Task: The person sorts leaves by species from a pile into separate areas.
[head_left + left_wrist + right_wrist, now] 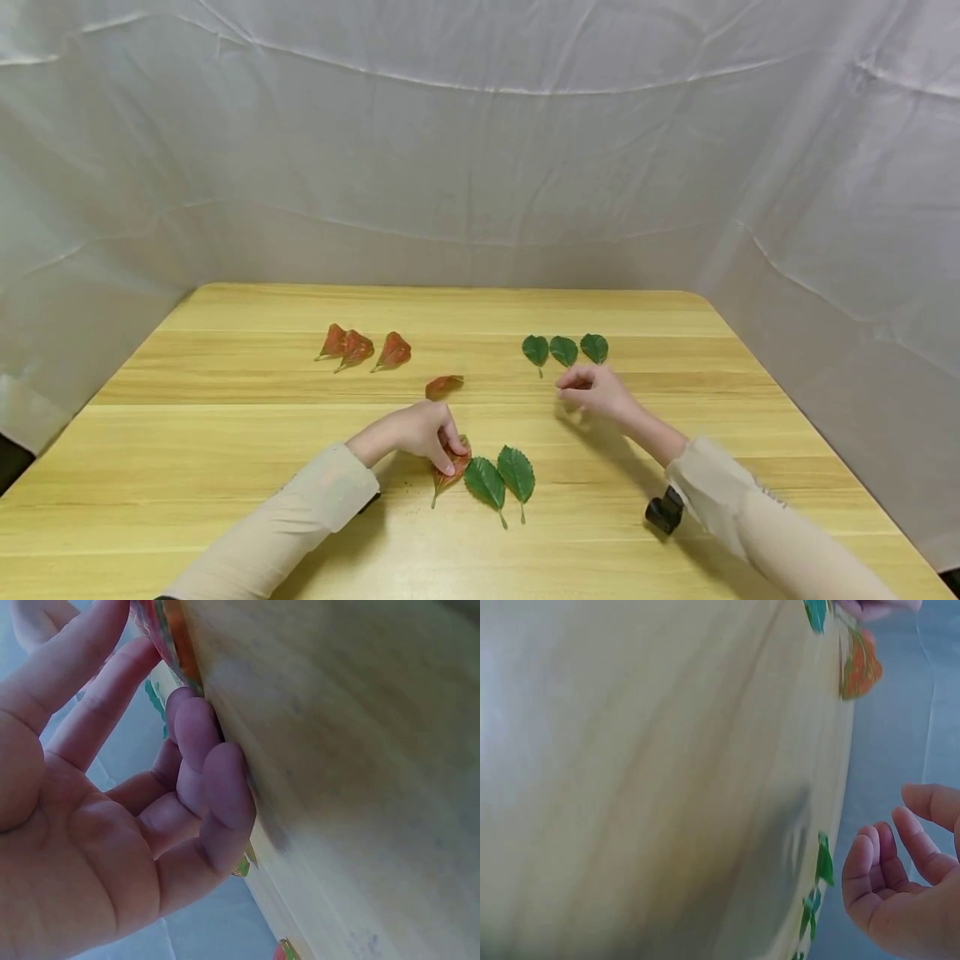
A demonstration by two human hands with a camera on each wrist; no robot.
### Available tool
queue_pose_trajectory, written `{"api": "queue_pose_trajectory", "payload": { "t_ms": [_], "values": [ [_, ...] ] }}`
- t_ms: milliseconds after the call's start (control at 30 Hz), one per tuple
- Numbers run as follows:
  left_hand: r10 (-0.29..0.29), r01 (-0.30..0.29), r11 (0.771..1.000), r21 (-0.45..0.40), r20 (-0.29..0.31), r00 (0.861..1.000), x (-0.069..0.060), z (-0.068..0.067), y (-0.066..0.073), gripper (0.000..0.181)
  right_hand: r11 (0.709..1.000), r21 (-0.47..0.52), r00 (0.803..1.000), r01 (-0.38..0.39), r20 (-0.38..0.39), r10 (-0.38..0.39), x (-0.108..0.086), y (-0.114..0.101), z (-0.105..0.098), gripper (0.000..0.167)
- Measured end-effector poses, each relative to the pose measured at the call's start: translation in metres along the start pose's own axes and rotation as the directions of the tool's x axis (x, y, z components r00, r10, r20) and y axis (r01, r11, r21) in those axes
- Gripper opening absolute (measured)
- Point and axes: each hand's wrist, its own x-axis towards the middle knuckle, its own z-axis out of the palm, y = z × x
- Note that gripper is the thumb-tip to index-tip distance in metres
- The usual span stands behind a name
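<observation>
My left hand [423, 432] is low over the table, its thumb and index finger pinching a red leaf [457, 463]. In the left wrist view, that leaf [166, 634] appears at the fingertips, partly out of frame. Two green leaves [485, 482] lie just right of it, stems toward me. My right hand [596, 392] hovers above the wood, fingers loosely bent with nothing between them. Just beyond it, three green leaves [564, 351] lie in a row. A curled red leaf [444, 386] rests beyond my left hand.
Three red leaves [356, 348] lie at the back left of the wooden table [225, 417], two of them overlapping. Pale sheeting [480, 167] hangs behind the table and along both sides. A small black device [664, 511] is at the right wrist.
</observation>
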Motion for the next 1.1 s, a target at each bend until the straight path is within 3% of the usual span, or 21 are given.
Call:
{"api": "queue_pose_trajectory", "payload": {
  "t_ms": [567, 900, 1100],
  "values": [
    [0.003, -0.003, 1.000, 0.007, -0.003, 1.000, 0.000, -0.001, 0.001, 0.022, 0.995, 0.003, 0.982, 0.096, 0.161, -0.095, -0.014, -0.008, 0.033, 0.017],
    [-0.003, 0.003, 1.000, 0.012, -0.006, 1.000, 0.000, 0.000, 0.001, 0.023, 0.982, -0.021, 0.951, 0.189, 0.253, -0.178, -0.019, -0.008, 0.047, 0.012],
    [-0.003, 0.003, 1.000, 0.014, -0.004, 1.000, 0.000, 0.000, 0.001, 0.023, 0.979, -0.004, 0.938, 0.204, 0.288, -0.194, -0.021, -0.007, 0.050, 0.013]
  ]
}}
